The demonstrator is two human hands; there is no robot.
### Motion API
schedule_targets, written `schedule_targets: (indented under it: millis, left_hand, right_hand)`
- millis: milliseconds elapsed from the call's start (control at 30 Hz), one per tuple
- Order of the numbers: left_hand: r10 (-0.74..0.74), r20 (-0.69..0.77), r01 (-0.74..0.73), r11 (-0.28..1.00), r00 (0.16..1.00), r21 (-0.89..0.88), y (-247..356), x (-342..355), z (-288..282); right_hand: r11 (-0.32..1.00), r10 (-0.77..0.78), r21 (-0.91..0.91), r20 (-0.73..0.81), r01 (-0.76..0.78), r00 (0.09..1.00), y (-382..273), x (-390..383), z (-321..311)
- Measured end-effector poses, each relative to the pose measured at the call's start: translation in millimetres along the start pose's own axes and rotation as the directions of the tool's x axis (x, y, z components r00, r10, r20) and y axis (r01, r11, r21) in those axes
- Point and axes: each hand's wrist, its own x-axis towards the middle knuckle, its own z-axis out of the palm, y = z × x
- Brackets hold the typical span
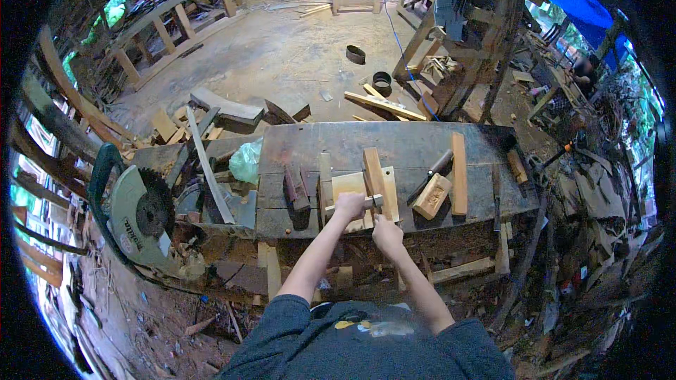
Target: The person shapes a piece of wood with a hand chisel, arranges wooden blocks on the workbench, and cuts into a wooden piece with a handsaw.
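My left hand (350,205) is closed around a short pale wood strip (374,201), which lies crosswise over a flat light board (391,193) on the workbench (296,144). Just right of it and nearer to me, my right hand (387,236) is closed on a slim tool with a dark tip that points at the strip's right end; its kind is mostly hidden by the fingers. A longer wooden bar (374,169) rests on the board beyond my hands. To the left lies a dark wooden block (296,187); to the right, a light wooden hand plane (432,197).
Right of the plane lies a wooden bar (459,176), with a dark long tool (429,174) beside the plane. A power saw with a toothed round blade (153,212) stands at the left. Wood offcuts (225,107) are heaped behind. Another person (583,74) is far right.
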Motion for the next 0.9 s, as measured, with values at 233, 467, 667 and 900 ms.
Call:
schedule_targets:
  millis: [233, 467, 667, 900]
  left_hand:
    - [0.020, 0.216, -0.013, 0.999, 0.976, -0.037, -7.4, 7.2, -16.7]
    - [0.055, 0.244, -0.043, 0.998, 0.968, -0.056, -11.1, 12.0, -6.4]
    - [0.027, 0.249, -0.018, 0.999, 0.968, -0.040, -7.6, 5.4, -20.1]
    - [-0.025, 0.512, 0.157, 0.964, 0.858, -0.214, -16.3, 13.8, -16.3]
  right_hand:
    - [0.993, 0.067, -0.110, 0.117, -0.054, 0.991, 12.5, -90.5, -10.4]
    - [0.997, 0.061, 0.055, 0.017, -0.062, 0.998, -1.3, -28.6, -5.6]
    - [0.990, 0.092, -0.111, 0.093, -0.082, 0.991, -1.3, -36.1, 3.5]
    - [0.992, 0.118, -0.071, 0.230, -0.105, 0.966, 9.3, -85.0, -32.2]
